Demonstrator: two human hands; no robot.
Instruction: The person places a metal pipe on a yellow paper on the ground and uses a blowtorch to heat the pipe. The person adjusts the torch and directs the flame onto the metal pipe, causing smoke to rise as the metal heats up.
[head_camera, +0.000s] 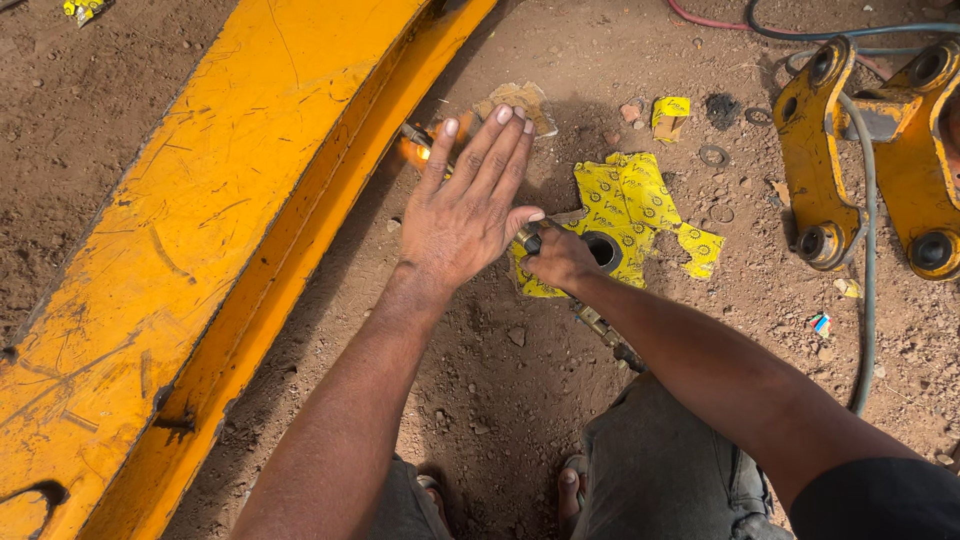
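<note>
My left hand (465, 215) is spread flat, palm down, fingers pointing toward the yellow steel beam (200, 220). It hovers just over a slim metal torch (600, 325) that runs from beside my knee to a tip near the beam's lower edge. A small orange flame (415, 152) glows at that tip, just left of my fingers. My right hand (558, 260) is closed around the torch's middle, over a torn yellow paper wrapper (640, 200) lying on the dirt. A dark metal ring (603, 250) sits on the wrapper next to my right knuckles.
A yellow steel bracket (860, 150) with pin holes lies at the right, with hoses (868, 300) running past it. Small rings (713, 155), a scrap of yellow card (670, 112) and stones are scattered on the dirt ground. My knees and sandalled feet are at the bottom.
</note>
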